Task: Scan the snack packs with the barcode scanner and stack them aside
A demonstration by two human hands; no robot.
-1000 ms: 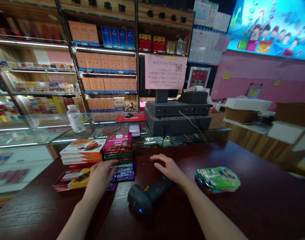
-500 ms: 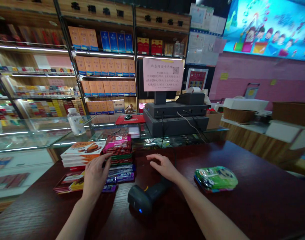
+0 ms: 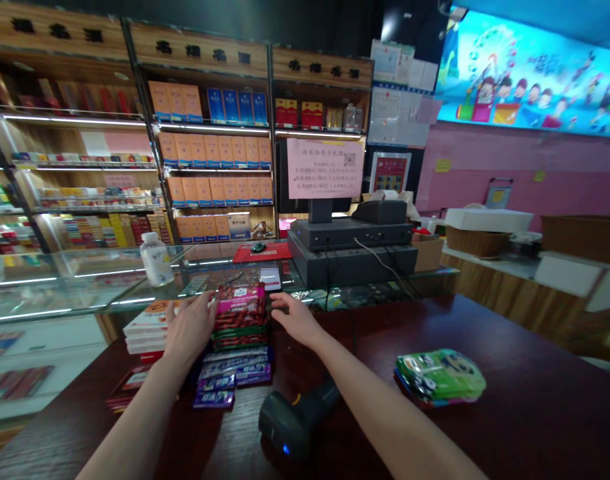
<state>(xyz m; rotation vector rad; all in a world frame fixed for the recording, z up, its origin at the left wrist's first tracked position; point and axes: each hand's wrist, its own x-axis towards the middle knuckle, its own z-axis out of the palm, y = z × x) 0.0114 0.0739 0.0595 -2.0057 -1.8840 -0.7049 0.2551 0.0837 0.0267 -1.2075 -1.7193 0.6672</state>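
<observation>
My left hand (image 3: 192,327) is open at the left edge of a stack of red and pink packets (image 3: 241,307), its fingers over white and orange boxes (image 3: 147,325). Whether it touches the packets is unclear. Just right of the same stack, my right hand (image 3: 295,319) is open with its fingers apart, holding nothing. Purple snack bars (image 3: 235,373) lie in front of the stack. Dark red packs (image 3: 127,387) are partly hidden by my left forearm. A black barcode scanner (image 3: 285,423) with a blue light rests between my forearms.
Green packets (image 3: 439,377) lie on the dark wooden counter (image 3: 535,413) at right. Behind are a cash register (image 3: 352,257), a monitor with a pink notice (image 3: 325,170), and a white bottle (image 3: 156,260) on the glass case. Wooden shelves with boxes line the back.
Both hands have moved forward, my right one also leftward, closer to the pink packet stack. The view has tilted up slightly, so the counter things sit lower.
</observation>
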